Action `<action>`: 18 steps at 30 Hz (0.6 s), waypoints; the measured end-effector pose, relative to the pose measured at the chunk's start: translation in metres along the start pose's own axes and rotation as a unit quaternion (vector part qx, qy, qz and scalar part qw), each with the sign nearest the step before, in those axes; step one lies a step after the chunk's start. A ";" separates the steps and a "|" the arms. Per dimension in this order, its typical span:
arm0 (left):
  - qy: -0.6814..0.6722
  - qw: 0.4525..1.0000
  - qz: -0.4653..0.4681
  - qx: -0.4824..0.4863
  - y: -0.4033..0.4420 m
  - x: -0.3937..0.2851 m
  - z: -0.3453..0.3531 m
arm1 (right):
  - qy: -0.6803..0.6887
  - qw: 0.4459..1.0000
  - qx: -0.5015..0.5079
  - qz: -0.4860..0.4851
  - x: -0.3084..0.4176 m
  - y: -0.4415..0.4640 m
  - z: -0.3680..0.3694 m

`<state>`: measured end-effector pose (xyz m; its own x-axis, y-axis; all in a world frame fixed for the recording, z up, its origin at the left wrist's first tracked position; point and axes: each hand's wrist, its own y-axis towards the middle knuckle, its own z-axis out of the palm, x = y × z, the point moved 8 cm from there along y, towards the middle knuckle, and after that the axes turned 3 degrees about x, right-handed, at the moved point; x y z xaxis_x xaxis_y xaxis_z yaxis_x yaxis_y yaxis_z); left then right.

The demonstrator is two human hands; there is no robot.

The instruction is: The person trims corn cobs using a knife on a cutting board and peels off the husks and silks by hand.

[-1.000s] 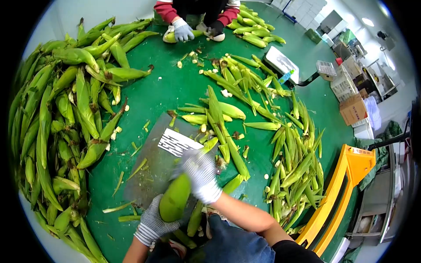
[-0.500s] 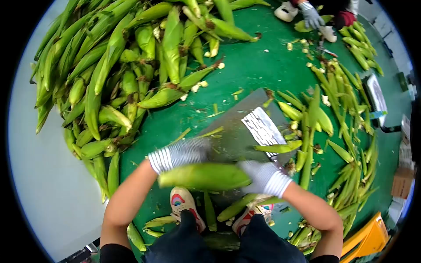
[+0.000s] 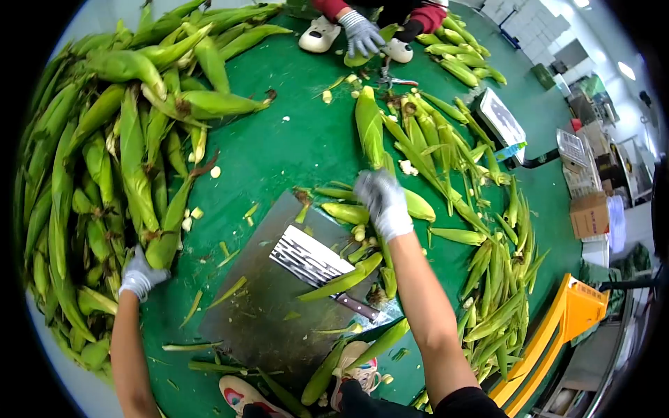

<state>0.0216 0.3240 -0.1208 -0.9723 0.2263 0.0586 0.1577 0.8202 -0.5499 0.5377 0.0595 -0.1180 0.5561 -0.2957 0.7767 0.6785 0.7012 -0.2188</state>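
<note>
At the right edge of the corn pile, my left hand (image 3: 141,274) in a grey-white glove is closed round the lower end of a green ear of corn (image 3: 169,233). Its fingers are partly hidden. My gloved right hand (image 3: 383,202) reaches forward, its curled fingers at the near end of another husked ear of corn (image 3: 368,129). That ear points away from me. Between my arms, a broad cleaver (image 3: 310,258) lies on a dark board (image 3: 240,313), its brown handle (image 3: 357,306) towards me. A loose green husk (image 3: 345,279) partly covers the cleaver.
The large corn pile (image 3: 90,174) fills the left. Ears and husks (image 3: 488,292) line the right, beside a yellow metal frame (image 3: 550,334). Ahead, another person's gloved hand (image 3: 362,35) holds a green ear. A tray-like device (image 3: 500,115) stands at the right.
My view has turned right. My right hand has carried the ear forward to the right-hand row. My left hand has left that ear and taken hold of another at the pile.
</note>
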 end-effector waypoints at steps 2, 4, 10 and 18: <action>-0.165 0.986 0.017 0.020 -0.031 -0.010 0.020 | -0.391 0.914 0.059 0.084 -0.006 -0.066 0.020; -0.468 0.875 0.063 0.102 -0.082 -0.035 0.060 | -0.605 0.785 0.114 0.067 -0.034 -0.143 0.020; -0.464 0.871 0.131 0.093 -0.223 -0.075 0.198 | -0.830 0.542 0.131 0.008 -0.083 -0.238 -0.006; 0.240 0.850 0.428 -0.193 -0.168 -0.153 0.040 | -0.766 0.639 0.047 0.053 -0.092 -0.233 -0.089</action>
<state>0.1368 0.1305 -0.0710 -0.3055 0.9389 0.1588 0.9065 0.3378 -0.2532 0.3713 -0.1346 -0.1914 -0.5746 0.6881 0.4432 0.6036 0.7220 -0.3383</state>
